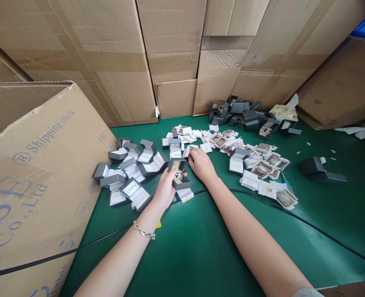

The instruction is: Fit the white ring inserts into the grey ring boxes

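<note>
Tilted up in my left hand is a small dark grey jewellery box, its lid open and its bare inside showing. My fingers and thumb close around its left side. Just beyond it, my right hand has its fingertips pinched at a white box insert on the near edge of a heap; the fingers partly hide it. An open grey box with white lining stands behind the held box. Under the held box lies a loose white piece.
Open white-lined boxes cluster at left beside a large carton. White inserts spread rightward. Dark boxes pile at the back against cardboard cartons. A black cable crosses the green tabletop. Another dark box lies far right.
</note>
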The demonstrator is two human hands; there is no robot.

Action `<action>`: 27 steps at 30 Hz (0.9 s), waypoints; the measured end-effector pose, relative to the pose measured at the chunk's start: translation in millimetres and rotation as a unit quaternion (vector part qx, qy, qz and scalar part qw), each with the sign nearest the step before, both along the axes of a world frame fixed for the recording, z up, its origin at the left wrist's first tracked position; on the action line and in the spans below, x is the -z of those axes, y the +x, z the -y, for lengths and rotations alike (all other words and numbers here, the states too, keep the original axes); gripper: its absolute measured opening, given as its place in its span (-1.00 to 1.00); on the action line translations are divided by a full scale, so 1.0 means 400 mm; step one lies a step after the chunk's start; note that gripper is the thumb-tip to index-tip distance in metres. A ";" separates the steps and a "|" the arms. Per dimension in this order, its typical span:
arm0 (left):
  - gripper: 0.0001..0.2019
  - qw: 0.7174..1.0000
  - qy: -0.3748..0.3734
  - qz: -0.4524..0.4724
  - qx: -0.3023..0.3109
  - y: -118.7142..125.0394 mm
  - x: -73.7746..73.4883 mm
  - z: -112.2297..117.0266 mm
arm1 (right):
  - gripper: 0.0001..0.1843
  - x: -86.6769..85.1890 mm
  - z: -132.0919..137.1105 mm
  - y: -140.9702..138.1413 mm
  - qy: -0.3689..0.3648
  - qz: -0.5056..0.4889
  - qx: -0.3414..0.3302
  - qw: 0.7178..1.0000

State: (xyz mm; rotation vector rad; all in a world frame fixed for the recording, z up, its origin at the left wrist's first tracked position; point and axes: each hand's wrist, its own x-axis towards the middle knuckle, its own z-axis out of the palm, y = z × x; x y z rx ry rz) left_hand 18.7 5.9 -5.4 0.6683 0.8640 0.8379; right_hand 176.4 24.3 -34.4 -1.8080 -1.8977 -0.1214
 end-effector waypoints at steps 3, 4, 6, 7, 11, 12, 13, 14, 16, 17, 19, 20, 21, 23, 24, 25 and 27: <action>-0.69 1.000 -0.003 -0.001 -0.002 0.001 -0.006 0.002 | -0.82 0.002 -0.001 -0.001 0.036 -0.007 0.009 0.999; -0.70 1.000 -0.006 -0.003 -0.003 0.001 -0.007 0.003 | -0.82 0.001 0.001 -0.003 0.057 -0.011 0.014 0.998; -0.70 1.000 -0.009 -0.005 -0.006 0.002 -0.010 0.003 | -0.81 -0.004 0.006 -0.009 0.101 -0.025 0.024 0.994; -0.70 1.000 -0.009 -0.006 -0.007 0.002 -0.011 0.004 | -0.80 -0.007 0.009 -0.012 0.119 -0.038 0.027 0.992; -0.69 1.000 -0.006 -0.006 -0.006 0.002 -0.011 0.005 | -0.79 -0.011 0.012 -0.018 0.137 -0.136 0.032 0.981; -0.70 1.000 -0.005 -0.006 -0.006 0.002 -0.011 0.005 | -0.79 -0.010 0.012 -0.017 0.133 -0.162 0.041 0.977; -0.70 1.000 -0.004 -0.007 -0.006 0.002 -0.011 0.006 | -0.80 -0.010 0.013 -0.015 0.124 -0.180 0.054 0.974; -0.70 1.000 -0.004 -0.007 -0.006 0.002 -0.011 0.006 | -0.80 -0.010 0.014 -0.014 0.114 -0.189 0.069 0.973; -0.70 1.000 -0.003 -0.007 -0.007 0.002 -0.011 0.006 | -0.80 -0.010 0.016 -0.014 0.087 -0.180 0.099 0.975; -0.70 1.000 -0.003 -0.007 -0.008 0.002 -0.011 0.006 | -0.80 -0.011 0.018 -0.016 0.069 -0.166 0.106 0.978; -0.70 1.000 -0.003 -0.007 -0.007 0.002 -0.012 0.006 | -0.78 -0.012 0.021 -0.021 0.038 -0.138 0.113 0.983; -0.70 1.000 -0.004 -0.007 -0.007 0.003 -0.012 0.006 | -0.77 -0.012 0.021 -0.024 0.031 -0.129 0.111 0.985; -0.70 1.000 -0.004 -0.007 -0.006 0.003 -0.011 0.006 | -0.76 -0.012 0.021 -0.026 0.031 -0.123 0.104 0.987; -0.70 1.000 -0.003 -0.007 -0.004 0.003 -0.008 0.006 | -0.75 -0.011 0.019 -0.027 0.052 -0.120 0.074 0.989; -0.69 1.000 -0.002 -0.007 -0.004 0.002 -0.007 0.005 | -0.75 -0.010 0.018 -0.027 0.069 -0.120 0.055 0.989; -0.69 1.000 -0.001 -0.007 -0.004 0.002 -0.005 0.005 | -0.75 -0.010 0.017 -0.026 0.084 -0.118 0.034 0.989; -0.67 1.000 0.001 -0.008 -0.005 0.002 -0.002 0.005 | -0.75 -0.011 0.016 -0.024 0.107 -0.107 0.000 0.988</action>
